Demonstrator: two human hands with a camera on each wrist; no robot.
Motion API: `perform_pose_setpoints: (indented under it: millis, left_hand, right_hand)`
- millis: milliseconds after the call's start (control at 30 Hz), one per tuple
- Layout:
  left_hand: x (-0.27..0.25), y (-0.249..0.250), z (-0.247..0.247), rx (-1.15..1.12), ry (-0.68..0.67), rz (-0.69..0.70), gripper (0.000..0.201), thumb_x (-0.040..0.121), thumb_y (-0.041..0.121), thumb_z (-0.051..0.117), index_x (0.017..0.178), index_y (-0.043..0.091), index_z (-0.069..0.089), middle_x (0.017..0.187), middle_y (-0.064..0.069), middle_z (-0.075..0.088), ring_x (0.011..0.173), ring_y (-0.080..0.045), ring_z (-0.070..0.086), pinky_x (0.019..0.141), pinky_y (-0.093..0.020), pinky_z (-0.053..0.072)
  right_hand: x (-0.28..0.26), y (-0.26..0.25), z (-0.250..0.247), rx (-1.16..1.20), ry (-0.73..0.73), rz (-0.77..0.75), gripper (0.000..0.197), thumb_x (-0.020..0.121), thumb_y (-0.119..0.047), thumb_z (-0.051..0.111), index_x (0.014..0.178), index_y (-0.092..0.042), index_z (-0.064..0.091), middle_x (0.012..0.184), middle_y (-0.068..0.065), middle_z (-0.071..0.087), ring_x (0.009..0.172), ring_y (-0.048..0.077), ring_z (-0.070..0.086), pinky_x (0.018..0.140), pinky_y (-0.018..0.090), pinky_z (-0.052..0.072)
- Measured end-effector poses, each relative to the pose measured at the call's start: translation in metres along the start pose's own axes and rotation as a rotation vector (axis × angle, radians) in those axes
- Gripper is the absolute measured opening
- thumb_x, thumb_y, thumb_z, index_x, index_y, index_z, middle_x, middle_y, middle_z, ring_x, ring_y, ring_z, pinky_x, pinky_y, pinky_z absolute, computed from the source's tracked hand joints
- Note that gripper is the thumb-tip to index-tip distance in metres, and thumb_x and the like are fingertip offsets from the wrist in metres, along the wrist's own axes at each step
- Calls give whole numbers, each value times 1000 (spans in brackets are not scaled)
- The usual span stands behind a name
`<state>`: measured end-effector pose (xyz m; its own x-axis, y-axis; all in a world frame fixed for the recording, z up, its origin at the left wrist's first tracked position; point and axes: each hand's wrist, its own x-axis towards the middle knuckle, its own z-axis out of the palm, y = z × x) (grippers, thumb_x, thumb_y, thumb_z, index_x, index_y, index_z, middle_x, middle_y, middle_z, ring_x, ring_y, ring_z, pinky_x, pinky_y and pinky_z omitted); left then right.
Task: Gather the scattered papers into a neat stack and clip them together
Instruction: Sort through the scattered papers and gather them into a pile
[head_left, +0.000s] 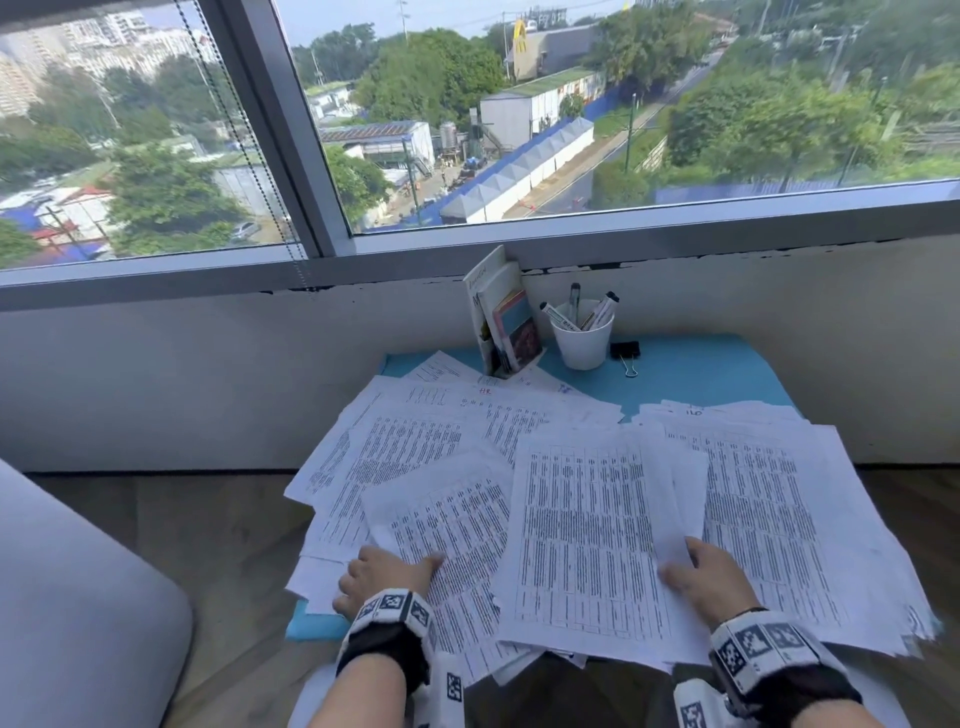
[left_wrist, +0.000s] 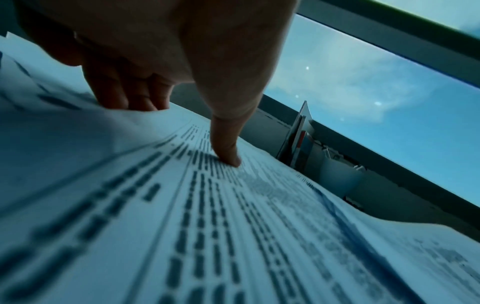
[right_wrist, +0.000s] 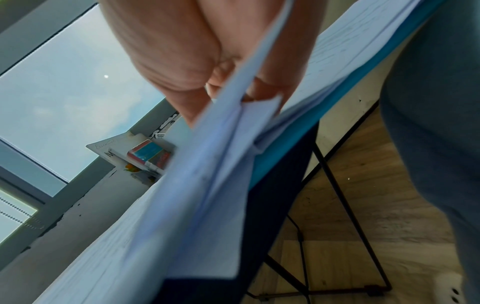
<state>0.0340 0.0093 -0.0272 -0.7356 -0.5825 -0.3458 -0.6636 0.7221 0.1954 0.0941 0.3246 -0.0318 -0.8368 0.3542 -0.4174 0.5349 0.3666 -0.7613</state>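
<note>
Several printed papers lie fanned and overlapping across the blue table, some hanging over its near edge. My left hand pinches a sheet at the front left: in the left wrist view the thumb presses on the printed sheet and the fingers tuck under its edge. My right hand grips a few sheets at the front right, thumb on top. In the right wrist view its fingers curl under the sheets. A black binder clip lies at the back, beside the cup.
A white cup of markers and a stand of books sit at the table's back edge against the wall under the window. A grey cushion is at the left. Thin black table legs stand on wooden floor beside my leg.
</note>
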Motion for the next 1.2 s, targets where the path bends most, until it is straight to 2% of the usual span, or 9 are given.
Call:
perform_pose_setpoints:
  millis: [167,300,400,567,700,800,933,1000,1200]
  left_hand:
    - [0,-2,-12,-440,40,109,14,89,28,55,93,14,53,95,-12,64,84,-29,55,80,-36,39]
    - [-4,-1,-35,-1049,413,87,9,96,17,49,95,11,42,85,-13,54,77,-28,49,69,-33,37]
    - [-2,6,-44,-1240,306,181,15,93,18,54,103,10,47,96,-13,56,87,-27,53,76,-34,40]
    - [-32,32,-8,-665,-275,607,24,88,28,62,109,17,55,108,4,64,97,-15,60,85,-33,48]
    - [-54,48,16,-549,-222,614,10,92,22,56,99,15,58,93,-3,66,69,-10,57,55,-18,41]
    - [-61,56,24,-485,-192,657,13,93,22,52,104,15,54,92,-6,66,69,-19,58,56,-25,40]
    - [-63,58,24,-489,-181,725,21,96,32,49,112,18,50,94,2,61,77,-18,57,65,-24,41]
    - [-57,53,21,-532,-134,718,26,95,38,48,116,21,50,96,5,58,83,-15,57,73,-27,44]
    - [-17,26,15,-166,133,629,42,90,40,54,128,25,47,132,-4,47,121,-26,43,99,-38,37]
  right_hand:
    - [-1,-1,1,-12,-5,-11,32,86,-8,58,118,-7,58,98,8,65,84,26,62,79,37,50]
    - [-2,-1,0,5,15,-53,60,86,-2,56,137,-16,28,119,14,53,88,30,59,84,40,50]
    - [-1,0,1,-50,21,-100,66,85,3,52,134,-25,19,125,19,46,77,37,61,73,44,53]
    - [2,-1,6,-22,7,-109,32,90,-6,53,118,-19,52,127,11,58,86,21,58,80,33,47]
    - [-5,-13,-2,168,203,-283,35,91,-26,51,127,-24,52,107,23,66,87,30,65,66,22,45]
    - [-1,1,-3,123,-39,-173,80,62,-75,64,107,-9,70,100,26,66,90,41,63,75,45,50]
    - [-5,-10,-7,249,-67,-85,28,85,-16,65,111,-5,62,99,13,68,85,27,65,86,45,53]
    - [-3,-12,-23,300,-16,-135,40,83,4,62,114,-18,50,102,12,65,84,22,64,74,37,54]
    - [32,12,-107,79,314,-56,68,86,-4,61,142,-17,23,131,19,51,113,32,54,96,40,40]
